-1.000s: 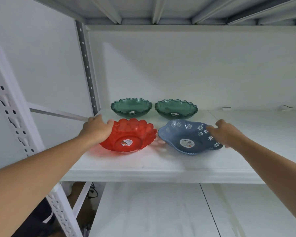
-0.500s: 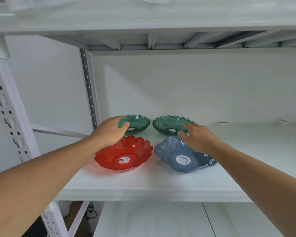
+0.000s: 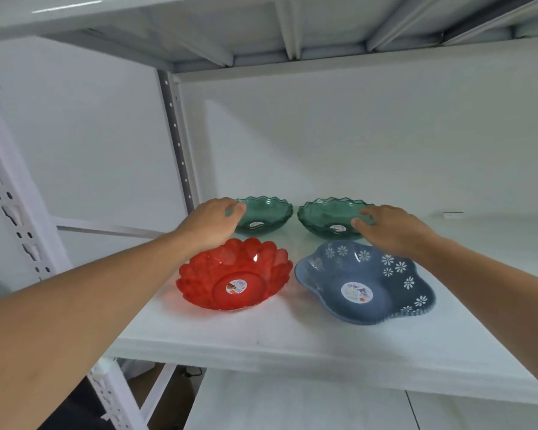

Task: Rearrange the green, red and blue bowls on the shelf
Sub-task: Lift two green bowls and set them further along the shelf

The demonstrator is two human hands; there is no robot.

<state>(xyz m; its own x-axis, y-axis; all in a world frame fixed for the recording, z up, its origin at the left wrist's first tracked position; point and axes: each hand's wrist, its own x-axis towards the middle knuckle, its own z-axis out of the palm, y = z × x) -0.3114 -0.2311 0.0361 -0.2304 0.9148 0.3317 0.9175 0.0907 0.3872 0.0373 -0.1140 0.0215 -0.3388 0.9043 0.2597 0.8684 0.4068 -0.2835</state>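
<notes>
- Bowls sat four to the white shelf [image 3: 292, 346]: two green at the back, a red bowl [image 3: 235, 279] and a blue bowl [image 3: 365, 282] in front, as a person reached in with both bare hands.
- Left hand [image 3: 210, 226] had left the red bowl's rim, where it rested a second before, and reached past it to the left green bowl [image 3: 263, 214]; fingertips curled over that bowl's near-left rim, though a closed pinch could not be confirmed.
- Right hand [image 3: 392, 229] had likewise gone from the blue bowl's right edge to the right green bowl [image 3: 331, 218], fingers spread loosely over its right rim and thumb near the wall, not yet clamped.
- Red bowl lay just below and in front of the left hand, free of it; blue bowl lay directly beneath the right wrist, also released.
- Both front bowls looked turned and pulled slightly forward compared with the earlier view, the blue one's daisy pattern now to its right side.
- Green bowls stood where they had half a second earlier, side by side and nearly touching against the back wall, neither lifted.
- Judged from this, the front pair was done with for now and the back pair was next to be moved, probably both at once.
</notes>
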